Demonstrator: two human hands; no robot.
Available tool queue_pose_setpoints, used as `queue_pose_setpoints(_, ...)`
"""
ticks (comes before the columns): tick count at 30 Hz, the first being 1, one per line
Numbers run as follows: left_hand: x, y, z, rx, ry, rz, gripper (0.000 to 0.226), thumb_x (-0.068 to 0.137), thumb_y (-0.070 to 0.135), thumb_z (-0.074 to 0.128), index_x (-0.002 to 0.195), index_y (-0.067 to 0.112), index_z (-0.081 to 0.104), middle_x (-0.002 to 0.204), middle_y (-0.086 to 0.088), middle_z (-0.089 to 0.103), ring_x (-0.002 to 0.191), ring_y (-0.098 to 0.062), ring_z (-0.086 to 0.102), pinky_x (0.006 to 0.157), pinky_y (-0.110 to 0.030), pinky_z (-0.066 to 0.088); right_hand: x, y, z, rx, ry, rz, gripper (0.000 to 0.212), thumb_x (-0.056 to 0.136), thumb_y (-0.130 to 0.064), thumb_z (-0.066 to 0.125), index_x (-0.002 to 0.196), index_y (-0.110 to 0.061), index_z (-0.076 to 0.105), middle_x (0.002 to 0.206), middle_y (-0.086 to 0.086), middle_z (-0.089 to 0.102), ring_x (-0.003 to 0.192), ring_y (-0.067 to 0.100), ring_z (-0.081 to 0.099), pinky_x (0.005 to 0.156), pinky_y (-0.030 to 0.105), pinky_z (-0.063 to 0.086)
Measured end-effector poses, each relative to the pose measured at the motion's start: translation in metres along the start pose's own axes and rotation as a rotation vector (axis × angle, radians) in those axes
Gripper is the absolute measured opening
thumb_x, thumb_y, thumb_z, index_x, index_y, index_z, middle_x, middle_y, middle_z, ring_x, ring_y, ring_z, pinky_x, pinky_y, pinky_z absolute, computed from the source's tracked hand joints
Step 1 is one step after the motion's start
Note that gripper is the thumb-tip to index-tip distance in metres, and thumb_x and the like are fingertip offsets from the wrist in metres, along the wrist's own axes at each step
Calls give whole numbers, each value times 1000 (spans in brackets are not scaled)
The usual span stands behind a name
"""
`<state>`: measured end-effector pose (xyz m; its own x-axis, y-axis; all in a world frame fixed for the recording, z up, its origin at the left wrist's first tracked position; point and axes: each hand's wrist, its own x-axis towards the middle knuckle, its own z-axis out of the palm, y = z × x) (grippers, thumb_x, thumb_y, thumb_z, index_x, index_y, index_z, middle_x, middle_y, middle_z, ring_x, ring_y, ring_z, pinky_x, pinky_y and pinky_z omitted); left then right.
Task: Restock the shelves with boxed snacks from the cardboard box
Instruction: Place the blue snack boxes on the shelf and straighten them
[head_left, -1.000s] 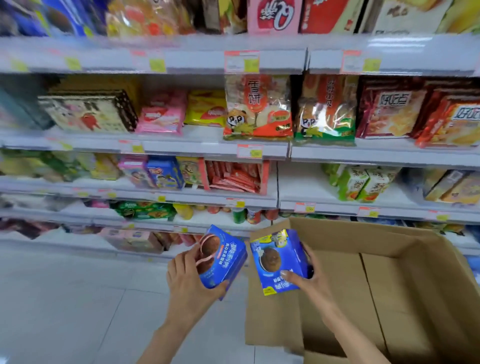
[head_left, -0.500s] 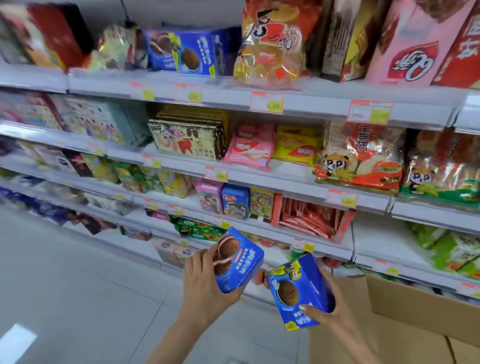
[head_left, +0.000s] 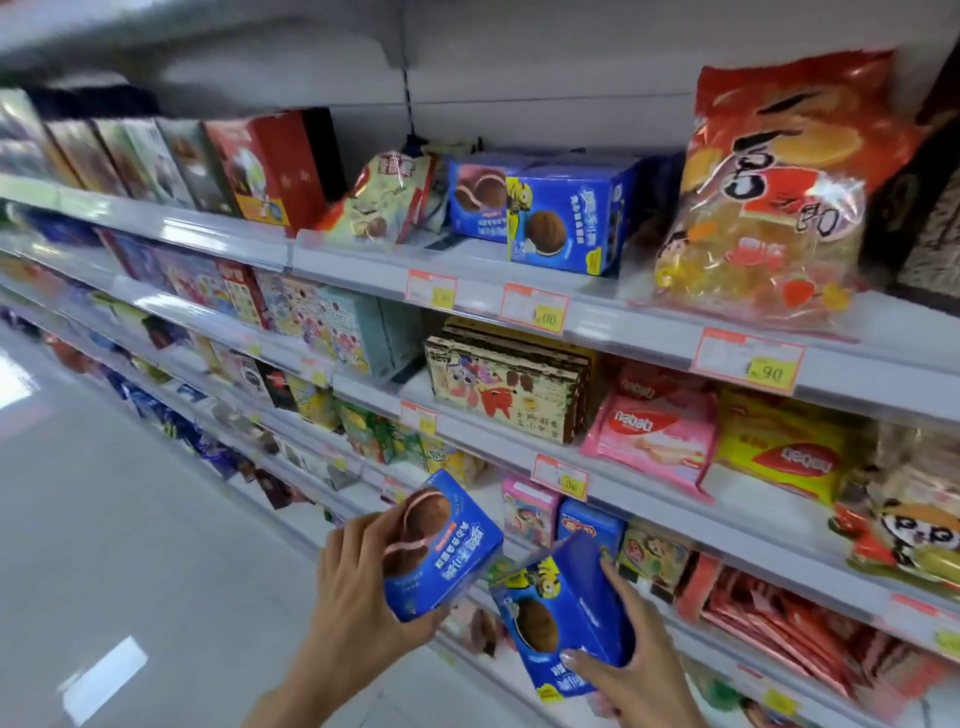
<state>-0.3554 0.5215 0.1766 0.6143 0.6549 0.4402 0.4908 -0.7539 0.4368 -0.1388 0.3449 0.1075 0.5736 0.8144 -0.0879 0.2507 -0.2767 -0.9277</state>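
My left hand (head_left: 358, 587) grips a blue snack box with a pink-filled cookie picture (head_left: 447, 545), held tilted in front of the lower shelves. My right hand (head_left: 639, 670) grips a second blue snack box with a brown cookie and a yellow cartoon figure (head_left: 566, 618), just right of and below the first. Matching blue boxes (head_left: 545, 213) stand on the upper shelf (head_left: 467, 270), above both hands. The cardboard box is out of view.
Shelves run from lower right to far left, packed with goods. A large orange snack bag (head_left: 774, 192) sits right of the blue boxes, a pale bag (head_left: 384, 197) to their left. Pink wafer packs (head_left: 654, 431) lie one shelf down. Grey floor (head_left: 130, 545) stretches left.
The view has swung up and left, dropping the cardboard box out of sight and showing the upper shelf. Both hands have carried their blue boxes away from the carton toward the shelves.
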Motion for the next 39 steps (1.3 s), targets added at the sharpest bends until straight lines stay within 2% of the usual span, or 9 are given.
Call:
queue_pose_setpoints(7,63,-56,-43,-21,115,67,91,49,59,66,127,20,41,113,8,42,96,-12,38,80,-33,38,58,-67,31,-66,46,-142,111,33,-89,65,132,-64,22,136,-28,32,126,3,38,106,33,36)
queue_pose_setpoints(10,104,-71,-70,-78,168,193,89,52,56,66,129,19,39,115,9,41,101,-9,37,81,-22,34,70,-99,41,-44,119,-176,104,34,-84,70,127,-70,24,133,-34,33,123,-4,39,103,31,38)
queue_pose_setpoints(13,152,-79,-104,-139,220,337,88,56,52,67,131,17,37,117,9,40,103,-15,40,83,-29,36,74,-129,48,-1,236,-220,103,36,-77,76,126,-70,28,129,-40,38,122,-13,39,98,26,40)
queue_pose_setpoints(17,230,-72,-145,-181,310,565,87,60,49,67,132,9,36,122,4,40,111,-12,38,93,-28,34,73,-167,54,18,374,-278,105,32,-76,79,127,-64,36,129,-31,48,121,-5,46,99,29,42)
queue_pose_setpoints(20,292,-58,-166,-225,273,663,89,62,52,66,133,7,38,120,7,39,108,-9,36,94,-20,32,67,-195,57,47,460,-334,97,26,-74,79,116,-67,43,124,-38,49,115,-14,48,90,13,45)
queue_pose_setpoints(29,421,-14,-159,-278,52,633,103,47,66,54,134,11,41,117,-4,46,113,-24,40,96,-31,33,53,-248,43,-20,561,-396,103,29,-72,81,123,-61,43,123,-28,53,115,-4,52,87,20,50)
queue_pose_setpoints(33,468,13,-140,-230,-34,512,112,42,73,50,137,15,37,131,-10,44,122,-27,39,102,-36,35,58,-270,35,-22,627,-477,92,42,-46,86,123,-58,46,125,-27,52,117,0,52,83,21,52)
queue_pose_setpoints(36,498,25,-125,-172,-104,368,100,45,77,53,124,16,44,126,-11,50,114,-28,47,97,-41,42,61,-291,27,-55,698,-496,87,46,-44,84,121,-61,45,124,-30,50,117,-2,51,81,22,54)
queue_pose_setpoints(39,511,36,-104,-103,-67,318,71,71,67,61,112,11,46,120,-15,53,110,-34,47,90,-39,40,72,-316,11,-146,811,-541,80,45,-57,75,120,-58,47,123,-24,49,116,1,50,85,19,50)
